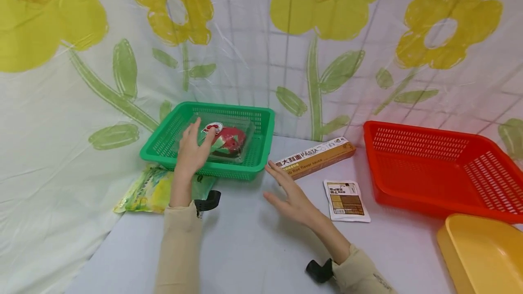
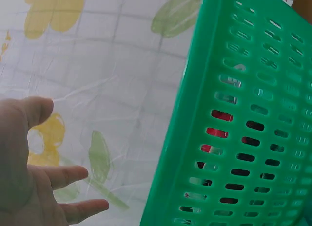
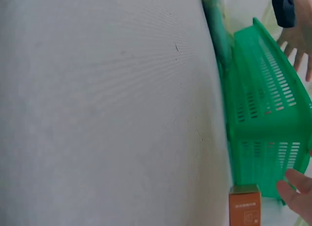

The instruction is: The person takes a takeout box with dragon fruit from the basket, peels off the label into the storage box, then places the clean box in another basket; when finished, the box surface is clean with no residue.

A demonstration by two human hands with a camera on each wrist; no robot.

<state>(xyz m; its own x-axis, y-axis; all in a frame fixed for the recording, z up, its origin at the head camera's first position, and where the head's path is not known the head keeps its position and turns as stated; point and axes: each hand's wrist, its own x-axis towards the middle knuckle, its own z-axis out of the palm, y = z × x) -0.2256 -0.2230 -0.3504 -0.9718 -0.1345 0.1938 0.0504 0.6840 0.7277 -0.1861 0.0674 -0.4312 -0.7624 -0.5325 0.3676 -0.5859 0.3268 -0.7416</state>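
Observation:
In the head view a green basket point(image 1: 267, 142) holds a clear lidded plastic box point(image 1: 230, 139) with red and green contents and a round label. My left hand point(image 1: 191, 151) is over the basket's left part, fingers spread and nothing in its grasp. The left wrist view shows that hand point(image 2: 31, 172) apart from the basket wall point(image 2: 195, 104). My right hand point(image 1: 292, 198) hovers by the basket's front right corner, fingers extended. Whether its fingertips touch the rim cannot be told. Close behind them lies a long pasta box point(image 1: 314, 158), its near end partly hidden by that hand.
A yellow-green bag point(image 1: 153, 189) lies partly under the basket's front left. To the right are a small white and brown packet point(image 1: 346, 201), a red basket point(image 1: 429, 130) and a yellow tub point(image 1: 449, 239). A flower-printed sheet point(image 1: 245, 58) hangs behind.

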